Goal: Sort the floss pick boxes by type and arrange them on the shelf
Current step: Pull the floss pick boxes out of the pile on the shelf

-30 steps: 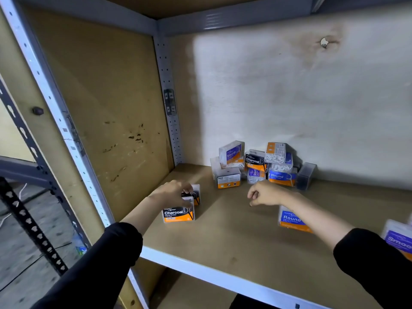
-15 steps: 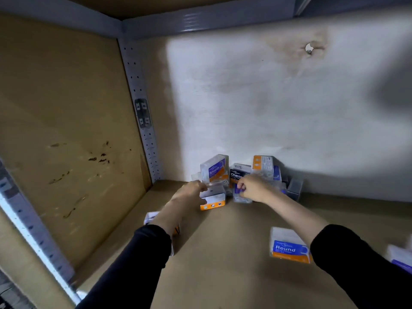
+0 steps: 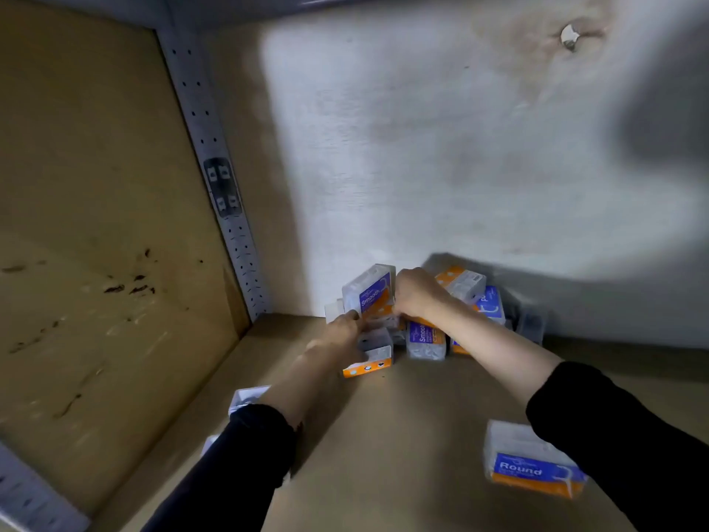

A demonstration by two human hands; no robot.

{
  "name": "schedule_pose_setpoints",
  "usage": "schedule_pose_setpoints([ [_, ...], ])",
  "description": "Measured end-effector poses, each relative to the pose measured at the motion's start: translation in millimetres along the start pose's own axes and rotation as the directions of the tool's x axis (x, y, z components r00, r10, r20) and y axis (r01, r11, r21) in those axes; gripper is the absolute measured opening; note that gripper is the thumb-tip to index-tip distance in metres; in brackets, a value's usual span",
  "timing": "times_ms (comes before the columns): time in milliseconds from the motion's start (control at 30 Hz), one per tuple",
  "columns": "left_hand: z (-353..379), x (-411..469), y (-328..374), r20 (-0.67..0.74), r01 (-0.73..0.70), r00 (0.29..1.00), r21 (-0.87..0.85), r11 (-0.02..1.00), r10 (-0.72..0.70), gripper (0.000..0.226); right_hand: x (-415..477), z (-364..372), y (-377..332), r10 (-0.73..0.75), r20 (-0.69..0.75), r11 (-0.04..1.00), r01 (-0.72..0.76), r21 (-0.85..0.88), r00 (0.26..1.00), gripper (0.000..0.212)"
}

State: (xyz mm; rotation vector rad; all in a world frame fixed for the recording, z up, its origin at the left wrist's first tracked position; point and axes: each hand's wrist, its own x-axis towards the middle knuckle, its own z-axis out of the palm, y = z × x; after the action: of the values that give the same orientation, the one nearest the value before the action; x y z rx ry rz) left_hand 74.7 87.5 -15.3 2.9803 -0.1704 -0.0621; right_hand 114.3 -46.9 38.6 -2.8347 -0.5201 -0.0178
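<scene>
The Smooth box looks light, stiff and slick: pinch 2 flat faces. The left hand touches its corner and the right hand curls beside it (grips unclear).

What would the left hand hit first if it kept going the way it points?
Probably the tilted Smooth box at the pile's left: the left hand points toward the back wall, fingertips at that box's lower corner. Blur hides whether they touch.
</scene>
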Motion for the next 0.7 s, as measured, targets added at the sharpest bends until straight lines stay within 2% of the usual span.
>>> schedule_pose_setpoints([
  [133,-6.7,-0.6,-0.7,0.075,-0.114,0.991,0.046,0.992,0.110,0.059,-8.4,-6.9,5.1,0.057,0.043,0.998,-0.056,-0.024,0.997,0.026],
  [200,-10.7,-3.0,-1.0,0.133,-0.197,0.973,0.065,0.978,0.187,0.057,-11.4,-7.2,11.3,0.078,0.072,0.996,-0.074,-0.056,0.994,0.014],
  [300,-15.1,-7.6,-0.5,0.195,-0.289,0.944,0.103,0.952,0.266,0.052,-13.4,-7.5,17.3,0.101,0.077,0.995,-0.098,-0.032,0.992,0.025],
  [367,-15.2,-9.8,-0.5,0.206,-0.326,0.932,0.117,0.938,0.298,0.049,-14.6,-7.6,18.4,0.096,0.062,0.995,-0.095,-0.017,0.993,0.016],
  [433,-16.0,-13.8,0.5,0.201,-0.326,0.932,0.108,0.939,0.301,0.048,-15.3,-8.1,18.4,0.083,0.045,0.996,-0.084,0.014,0.995,0.020],
  [500,-18.7,-17.5,2.3,0.169,-0.295,0.945,0.071,0.953,0.280,0.048,-15.4,-8.6,18.0,0.070,0.049,0.996,-0.072,0.044,0.996,0.027],
  [533,-20.2,-19.5,3.5,0.135,-0.255,0.960,0.052,0.966,0.246,0.047,-13.9,-8.4,18.3,0.064,0.044,0.995,-0.067,0.069,0.997,0.020],
  [567,-20.8,-21.3,5.1,0.089,-0.182,0.980,0.028,0.983,0.179,0.045,-14.3,-9.5,17.1,0.051,0.034,0.995,-0.054,0.085,0.998,0.012],
  [633,-20.2,-22.9,9.7,0.007,0.013,1.000,-0.008,1.000,-0.013,0.040,-12.6,-11.0,15.3,0.011,0.020,0.994,-0.013,0.108,1.000,0.017],
  [700,-15.8,-22.6,15.8,-0.019,0.149,0.989,0.037,0.988,-0.148,0.036,-9.5,-11.1,13.1,-0.022,0.017,0.994,0.020,0.111,1.000,0.023],
])
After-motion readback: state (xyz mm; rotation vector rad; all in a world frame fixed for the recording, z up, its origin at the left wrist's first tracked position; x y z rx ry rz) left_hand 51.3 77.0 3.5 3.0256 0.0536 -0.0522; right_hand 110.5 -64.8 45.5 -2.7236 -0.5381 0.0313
